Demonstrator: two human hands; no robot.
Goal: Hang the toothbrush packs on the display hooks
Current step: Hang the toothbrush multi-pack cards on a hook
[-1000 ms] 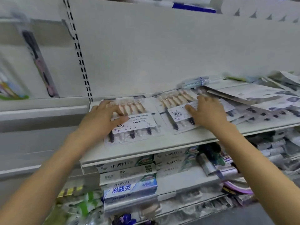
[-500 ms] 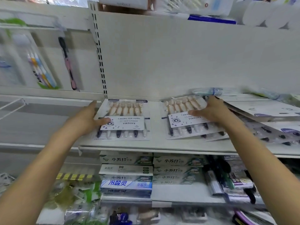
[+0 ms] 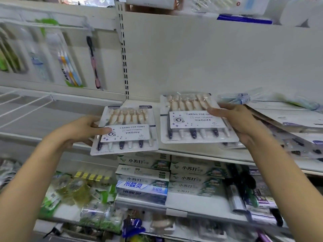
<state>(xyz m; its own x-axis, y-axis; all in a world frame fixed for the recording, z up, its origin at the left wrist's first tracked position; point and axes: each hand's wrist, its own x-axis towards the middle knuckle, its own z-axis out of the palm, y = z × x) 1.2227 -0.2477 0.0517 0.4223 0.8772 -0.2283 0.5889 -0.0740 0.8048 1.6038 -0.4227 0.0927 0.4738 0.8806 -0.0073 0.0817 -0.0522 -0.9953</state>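
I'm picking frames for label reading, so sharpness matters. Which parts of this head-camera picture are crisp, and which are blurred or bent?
Head view: the card label on the left toothbrush pack reads crisply, as does the right toothbrush pack; the hanging packs at far left and the goods on the lowest shelf are smeared; the wide lens bows the shelf edge; lighting is flat and even.

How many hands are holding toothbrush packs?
2. The left hand grips the left toothbrush pack by its left edge; the right hand grips the right toothbrush pack by its right edge.
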